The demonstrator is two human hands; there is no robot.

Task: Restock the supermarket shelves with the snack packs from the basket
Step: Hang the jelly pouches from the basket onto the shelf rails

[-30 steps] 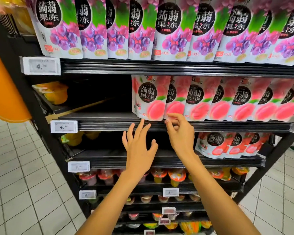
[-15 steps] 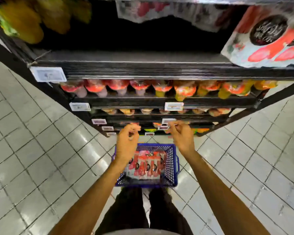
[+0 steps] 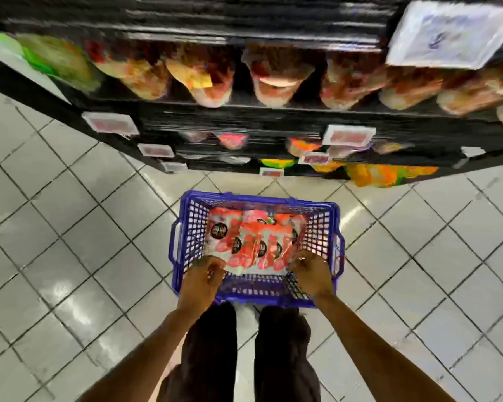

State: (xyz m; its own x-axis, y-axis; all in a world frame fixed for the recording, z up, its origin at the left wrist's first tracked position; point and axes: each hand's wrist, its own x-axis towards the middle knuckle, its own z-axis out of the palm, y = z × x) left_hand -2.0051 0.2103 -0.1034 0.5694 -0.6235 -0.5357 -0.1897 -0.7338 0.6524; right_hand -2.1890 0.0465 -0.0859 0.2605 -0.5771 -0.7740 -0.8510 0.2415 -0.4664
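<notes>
Legs: we see dark trousers (image 3: 212, 358) at 6 o'clock, straight below the camera, with both bare forearms reaching forward from the lower corners.

Left hand (image 3: 204, 275): at the basket's 7 o'clock corner, over the near rim. Its fingers are curled down against the near left edge of the packs. We cannot tell whether it has hold of one, as motion blur hides the fingertips.

Right hand (image 3: 310, 272): at the basket's 5 o'clock corner, with its fingers curled at the near right edge of the packs. We cannot tell here either whether it has hold of a pack.

Basket (image 3: 186, 227): blue plastic lattice with side handles, standing on the floor just past the feet, between us and the shelves.

Packs (image 3: 253, 242): a fanned stack of red, pink and white pouches lying in the basket, between the two hands. Each bears a round black label with pale writing too small for us to read.

Floor (image 3: 70, 256): glossy pale tiles with dark grout, running diagonally.

Shelves (image 3: 244, 120): black tiers across 10 to 2 o'clock, badly blurred.

Cups (image 3: 273, 79): a row of orange-red tubs at 12 o'clock, with no legible print.

Small tags (image 3: 111, 123): white with reddish smears, unreadable.

Large tag (image 3: 447, 33): white, at 1 o'clock. We can make out what looks like a "2", and the rest is blurred.

Bags (image 3: 389, 174): orange and green, on the lowest shelf at 2 o'clock.
</notes>
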